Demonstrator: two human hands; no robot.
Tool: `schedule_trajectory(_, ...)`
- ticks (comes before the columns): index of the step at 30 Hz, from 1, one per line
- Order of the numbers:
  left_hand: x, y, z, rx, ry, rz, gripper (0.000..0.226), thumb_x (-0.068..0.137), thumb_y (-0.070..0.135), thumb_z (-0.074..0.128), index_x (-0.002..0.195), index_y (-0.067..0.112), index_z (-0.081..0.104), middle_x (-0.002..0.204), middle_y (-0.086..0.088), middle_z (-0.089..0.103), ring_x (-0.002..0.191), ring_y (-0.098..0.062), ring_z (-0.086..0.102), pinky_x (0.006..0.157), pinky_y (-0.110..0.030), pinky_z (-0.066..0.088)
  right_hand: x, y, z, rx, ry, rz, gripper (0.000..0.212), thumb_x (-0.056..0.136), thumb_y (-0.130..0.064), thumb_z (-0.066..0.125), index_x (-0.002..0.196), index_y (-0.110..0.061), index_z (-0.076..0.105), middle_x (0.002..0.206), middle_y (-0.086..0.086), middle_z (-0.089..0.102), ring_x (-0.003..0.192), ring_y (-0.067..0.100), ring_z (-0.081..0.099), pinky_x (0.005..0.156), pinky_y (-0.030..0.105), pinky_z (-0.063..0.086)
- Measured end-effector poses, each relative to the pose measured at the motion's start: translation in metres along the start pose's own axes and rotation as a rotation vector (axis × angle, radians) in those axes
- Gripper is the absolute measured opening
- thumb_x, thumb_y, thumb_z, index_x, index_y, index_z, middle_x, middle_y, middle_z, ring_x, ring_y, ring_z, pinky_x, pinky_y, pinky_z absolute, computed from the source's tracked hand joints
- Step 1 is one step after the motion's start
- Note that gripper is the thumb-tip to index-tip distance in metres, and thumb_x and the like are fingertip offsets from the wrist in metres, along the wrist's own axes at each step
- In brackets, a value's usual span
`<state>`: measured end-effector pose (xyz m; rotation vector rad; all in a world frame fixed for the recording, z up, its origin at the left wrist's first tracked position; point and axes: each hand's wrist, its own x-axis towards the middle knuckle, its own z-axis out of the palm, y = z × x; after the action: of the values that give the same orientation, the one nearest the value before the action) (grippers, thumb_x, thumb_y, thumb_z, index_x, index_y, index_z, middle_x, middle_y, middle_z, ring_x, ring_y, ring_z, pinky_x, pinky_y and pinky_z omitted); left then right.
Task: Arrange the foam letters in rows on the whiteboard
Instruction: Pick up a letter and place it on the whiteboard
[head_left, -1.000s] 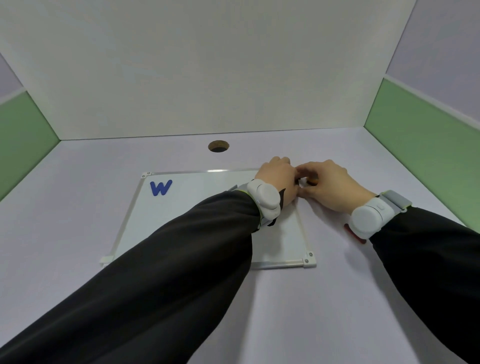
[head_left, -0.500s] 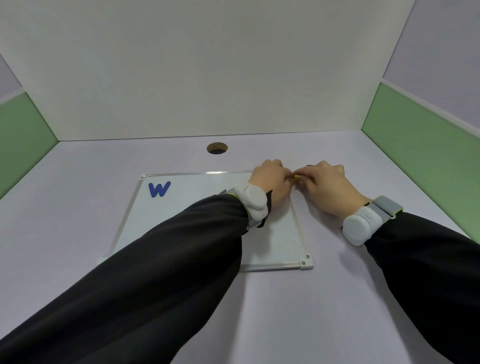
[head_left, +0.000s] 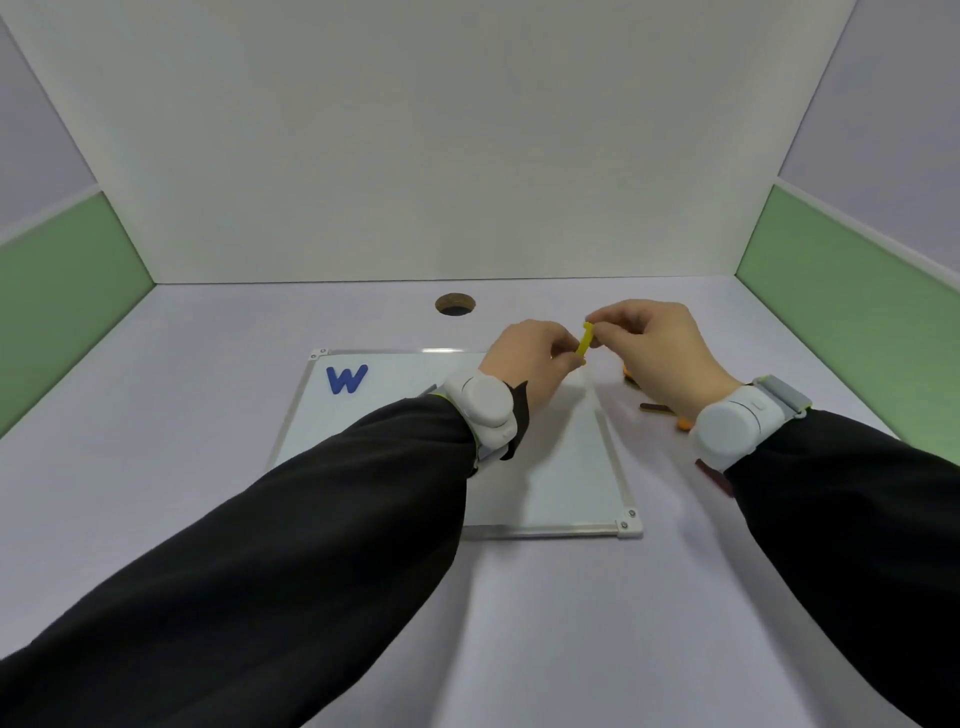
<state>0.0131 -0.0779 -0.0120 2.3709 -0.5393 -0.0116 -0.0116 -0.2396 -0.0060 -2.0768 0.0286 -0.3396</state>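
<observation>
A white whiteboard (head_left: 561, 467) lies flat on the table. A blue foam letter W (head_left: 346, 379) sits at its far left corner. Above the board's far right corner, my left hand (head_left: 535, 358) and my right hand (head_left: 660, 348) both pinch a thin yellow foam letter (head_left: 585, 340), held upright between their fingertips. To the right of the board, partly hidden under my right hand and wrist, lie more foam letters (head_left: 660, 409), orange, dark and red ones.
A round hole (head_left: 455, 303) is cut in the table behind the board. White and green partition walls close the table on three sides. Both wrists carry white bands.
Both hands have lifted off the table with the yellow letter between them, and the letters under my right hand have come into sight.
</observation>
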Motion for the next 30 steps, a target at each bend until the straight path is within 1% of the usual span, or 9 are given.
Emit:
schedule_trajectory(2,-0.013,-0.008,-0.01,-0.041,0.015,-0.042,0.019,0.093,0.027,0.061,0.103,0.014,0.072,0.098,-0.001,0.069,0.09,-0.02,0.061,0.078,-0.029,0.046,0.0,-0.006,0.009,0.015,-0.027,-0.029,0.011,0.087,-0.016,0.07,0.096,-0.012,0.075,0.087,-0.003,0.074,0.069,-0.007,0.064,0.061,0.003,0.044)
schedule_trajectory(4,-0.025,-0.014,-0.016,-0.091,0.028,-0.075,0.017,0.092,0.026,0.063,0.099,0.014,0.072,0.092,0.001,0.068,0.085,-0.019,0.061,0.076,-0.029,0.047,-0.001,-0.01,0.014,0.022,-0.065,-0.053,0.008,0.084,-0.018,0.074,0.091,-0.015,0.076,0.086,-0.004,0.075,0.075,-0.002,0.066,0.067,0.005,0.047)
schedule_trajectory(9,-0.055,-0.049,-0.034,-0.136,0.071,-0.153,0.017,0.091,0.028,0.064,0.097,0.016,0.074,0.089,0.004,0.07,0.075,-0.013,0.06,0.078,-0.029,0.051,-0.002,-0.026,0.053,0.003,-0.215,-0.12,0.005,0.084,-0.015,0.075,0.088,-0.015,0.076,0.086,-0.002,0.075,0.076,0.0,0.066,0.07,0.008,0.048)
schedule_trajectory(13,-0.072,-0.066,-0.048,0.034,0.103,-0.147,0.027,0.095,0.029,0.057,0.118,0.021,0.069,0.104,0.005,0.068,0.092,-0.013,0.059,0.088,-0.026,0.046,0.001,-0.032,0.084,-0.01,-0.231,-0.124,0.003,0.083,-0.015,0.074,0.084,-0.018,0.076,0.081,-0.002,0.074,0.075,0.004,0.064,0.073,0.015,0.051)
schedule_trajectory(16,-0.088,-0.076,-0.053,0.243,0.086,-0.145,0.038,0.098,0.03,0.049,0.134,0.025,0.056,0.106,0.004,0.059,0.1,-0.018,0.058,0.087,-0.031,0.047,0.005,-0.036,0.109,0.0,-0.228,-0.094,0.005,0.083,-0.015,0.073,0.083,-0.019,0.076,0.077,-0.006,0.072,0.069,0.0,0.062,0.066,0.01,0.046)
schedule_trajectory(18,-0.098,-0.08,-0.052,0.384,0.084,-0.129,0.037,0.098,0.033,0.043,0.133,0.027,0.053,0.103,0.003,0.057,0.096,-0.021,0.059,0.078,-0.034,0.049,0.008,-0.038,0.124,0.005,-0.246,-0.075,0.005,0.083,-0.015,0.073,0.082,-0.018,0.076,0.074,-0.008,0.07,0.064,-0.004,0.059,0.062,0.008,0.043)
schedule_trajectory(22,-0.105,-0.089,-0.051,0.55,0.092,-0.169,0.032,0.099,0.032,0.037,0.125,0.02,0.051,0.1,-0.001,0.059,0.087,-0.025,0.061,0.068,-0.033,0.044,0.013,-0.042,0.151,-0.016,-0.272,-0.063,0.006,0.083,-0.014,0.072,0.087,-0.013,0.076,0.079,-0.004,0.072,0.072,0.005,0.063,0.069,0.014,0.045)
schedule_trajectory(25,-0.104,-0.093,-0.052,0.604,0.109,-0.199,0.028,0.099,0.031,0.034,0.116,0.017,0.051,0.089,0.001,0.057,0.075,-0.023,0.058,0.062,-0.031,0.039,0.017,-0.045,0.163,-0.023,-0.282,-0.054,0.008,0.084,-0.014,0.07,0.089,-0.014,0.076,0.08,-0.004,0.072,0.076,0.007,0.064,0.069,0.015,0.045)
schedule_trajectory(30,-0.102,-0.101,-0.055,0.653,0.128,-0.267,0.024,0.098,0.028,0.033,0.111,0.017,0.049,0.078,0.002,0.054,0.064,-0.021,0.053,0.058,-0.03,0.036,0.026,-0.049,0.181,-0.07,-0.315,-0.052,0.01,0.085,-0.014,0.067,0.089,-0.016,0.076,0.086,-0.003,0.073,0.085,0.011,0.067,0.079,0.023,0.051)
